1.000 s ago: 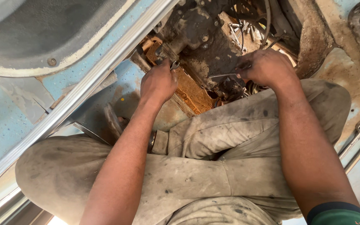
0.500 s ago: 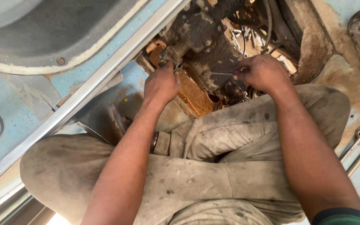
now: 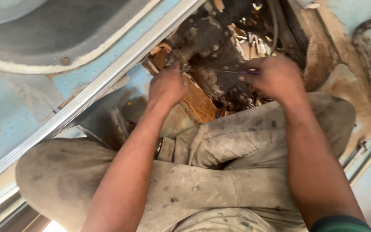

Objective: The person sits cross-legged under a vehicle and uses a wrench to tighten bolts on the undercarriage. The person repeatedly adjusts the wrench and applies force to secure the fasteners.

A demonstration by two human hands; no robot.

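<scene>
While the left hand (image 3: 167, 86) pinches a small metal tool (image 3: 181, 67), the right hand (image 3: 275, 77) grips a thin wire (image 3: 228, 72) over the greasy gearbox (image 3: 211, 47).

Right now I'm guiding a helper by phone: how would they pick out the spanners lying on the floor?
Start at the rusty opening in the blue floor where the left hand and right hand work on the greasy black casing. Go past the person's right knee to the frame's right edge. The spanners lie there: slim, bright metal bars, unlike the grimy parts around them.
</scene>
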